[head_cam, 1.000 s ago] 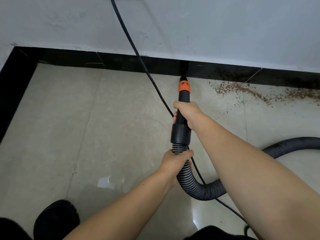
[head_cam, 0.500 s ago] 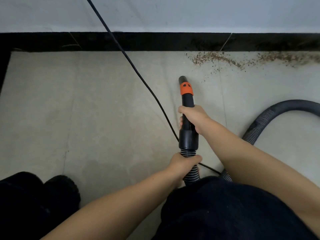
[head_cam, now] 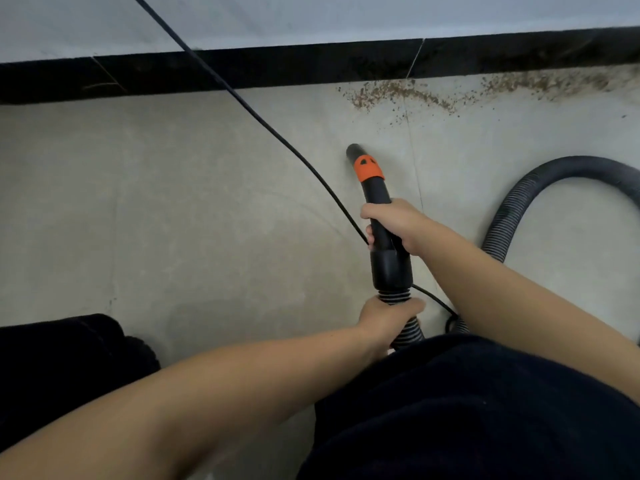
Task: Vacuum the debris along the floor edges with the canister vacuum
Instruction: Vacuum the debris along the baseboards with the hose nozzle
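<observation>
Your right hand (head_cam: 393,225) grips the nozzle (head_cam: 372,188); your left hand (head_cam: 388,315) grips the hose (head_cam: 408,332). The nozzle tip sits away from the wall. The floor edge at left looks clean. Debris (head_cam: 398,93) at right is left.

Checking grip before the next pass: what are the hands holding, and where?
Right hand grips the vacuum nozzle mid-tube, below its orange collar. Left hand grips the ribbed hose just behind the cuff.

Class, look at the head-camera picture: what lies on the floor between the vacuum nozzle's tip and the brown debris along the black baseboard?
In the head view, only bare beige tile separates the nozzle from the debris, apart from a few stray specks. The power cord passes to the left.
</observation>
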`<state>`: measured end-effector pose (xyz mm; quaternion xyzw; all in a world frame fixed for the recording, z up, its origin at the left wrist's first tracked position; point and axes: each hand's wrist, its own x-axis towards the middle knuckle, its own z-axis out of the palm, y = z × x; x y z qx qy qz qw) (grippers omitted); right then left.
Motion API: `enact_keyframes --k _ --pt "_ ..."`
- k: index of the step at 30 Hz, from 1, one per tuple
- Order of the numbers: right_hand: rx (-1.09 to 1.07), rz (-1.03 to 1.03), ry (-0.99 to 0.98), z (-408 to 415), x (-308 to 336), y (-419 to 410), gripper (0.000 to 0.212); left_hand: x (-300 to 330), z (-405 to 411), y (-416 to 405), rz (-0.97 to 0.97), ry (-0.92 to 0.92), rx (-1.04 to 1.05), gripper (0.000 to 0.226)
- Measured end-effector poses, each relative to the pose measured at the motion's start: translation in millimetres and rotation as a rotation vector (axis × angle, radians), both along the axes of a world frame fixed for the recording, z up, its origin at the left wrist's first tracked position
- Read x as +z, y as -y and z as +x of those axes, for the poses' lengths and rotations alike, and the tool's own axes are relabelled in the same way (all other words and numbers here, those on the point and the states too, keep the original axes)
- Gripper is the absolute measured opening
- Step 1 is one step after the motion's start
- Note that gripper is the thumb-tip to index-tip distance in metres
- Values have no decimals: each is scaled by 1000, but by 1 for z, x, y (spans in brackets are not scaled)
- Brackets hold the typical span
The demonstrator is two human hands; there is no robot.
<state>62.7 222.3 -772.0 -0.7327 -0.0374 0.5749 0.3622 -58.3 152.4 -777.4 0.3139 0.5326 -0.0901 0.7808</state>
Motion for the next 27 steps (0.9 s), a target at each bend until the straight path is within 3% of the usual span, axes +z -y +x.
enact_keyframes --k 3,8,11,14,21,27 --pt "-14 22 -5 9 -2 9 12 -1 8 7 -22 -27 3 13" --pt "-260 78 0 51 -4 17 11 0 39 -9 2 -26 -70 13" --pt "-296 89 36 70 -4 9 10 7 60 -22 46 -41 -100 13" --pt "-258 90 39 82 -1 -3 10 12 76 -29 46 -48 -48 16" --pt "55 61 -45 56 0 -31 11 11 62 -26 -61 -36 84 13" --pt "-8 75 -63 42 2 -48 11 6 43 -49 7 -41 48 12"
